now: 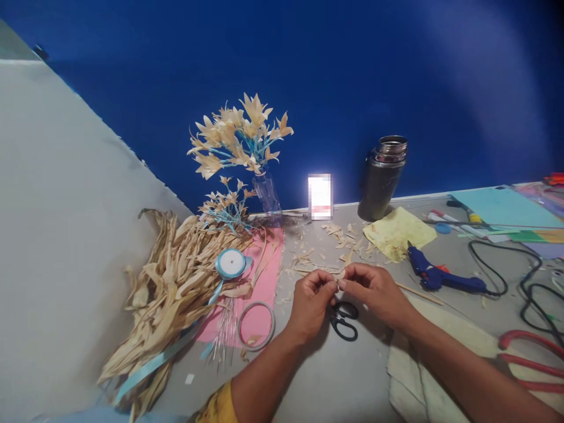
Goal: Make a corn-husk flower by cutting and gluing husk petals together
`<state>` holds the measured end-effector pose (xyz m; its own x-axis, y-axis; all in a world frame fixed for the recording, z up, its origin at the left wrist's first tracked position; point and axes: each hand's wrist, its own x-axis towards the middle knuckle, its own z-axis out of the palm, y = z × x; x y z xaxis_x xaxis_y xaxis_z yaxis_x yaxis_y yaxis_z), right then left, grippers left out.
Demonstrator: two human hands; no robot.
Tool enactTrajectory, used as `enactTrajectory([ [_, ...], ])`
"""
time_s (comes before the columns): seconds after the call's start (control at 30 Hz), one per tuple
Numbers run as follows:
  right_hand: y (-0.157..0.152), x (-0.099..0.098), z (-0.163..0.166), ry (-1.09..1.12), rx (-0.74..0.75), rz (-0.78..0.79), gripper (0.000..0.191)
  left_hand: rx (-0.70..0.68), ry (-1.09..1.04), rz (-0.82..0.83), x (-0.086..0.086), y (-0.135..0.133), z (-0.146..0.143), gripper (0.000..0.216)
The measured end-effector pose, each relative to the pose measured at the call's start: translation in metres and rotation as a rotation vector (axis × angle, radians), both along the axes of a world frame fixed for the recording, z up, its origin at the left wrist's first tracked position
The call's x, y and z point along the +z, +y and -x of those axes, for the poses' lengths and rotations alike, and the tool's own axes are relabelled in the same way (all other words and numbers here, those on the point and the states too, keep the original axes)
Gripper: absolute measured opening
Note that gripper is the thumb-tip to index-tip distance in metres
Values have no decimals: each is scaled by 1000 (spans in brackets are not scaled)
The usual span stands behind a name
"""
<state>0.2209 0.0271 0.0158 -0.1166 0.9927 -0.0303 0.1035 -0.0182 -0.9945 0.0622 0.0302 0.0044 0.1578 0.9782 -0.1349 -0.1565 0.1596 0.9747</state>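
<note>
My left hand [312, 302] and my right hand [373, 291] meet above the grey table [343, 376], fingertips pinched together on a small pale husk piece [338, 285] held between them. Black-handled scissors [343, 320] lie on the table just under the hands. A thin wooden stick [418, 292] runs out to the right of my right hand. Husk scraps [339, 235] are scattered just beyond the hands.
A pile of dried husks [163, 294] lies at left with a light-blue ribbon spool [231, 263], a pink sheet [264, 282] and a tape ring [256, 326]. A vase of husk flowers [242, 141], a steel flask [382, 176], a blue glue gun [440, 275], cables and coloured papers stand behind and right.
</note>
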Motion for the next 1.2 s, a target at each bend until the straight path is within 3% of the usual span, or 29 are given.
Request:
enactTrajectory([
  [0.27, -4, 3, 0, 28, 29, -4, 15, -99, -261, 102, -17, -2, -1, 39],
  [0.47, -5, 4, 0, -27, -2, -77, 13, -18, -119, 22, -16, -4, -2, 39],
  [0.67, -5, 6, -2, -55, -20, -131, 18, -53, -100, -9, -13, -3, -1, 36],
  [0.97, -4, 4, 3, 194, -38, 119, 17, -99, -297, 101, -12, -3, -4, 35],
  [1.2, -2, 3, -1, 382, -73, 159, 27, -116, -465, 172, -8, 0, -3, 38],
])
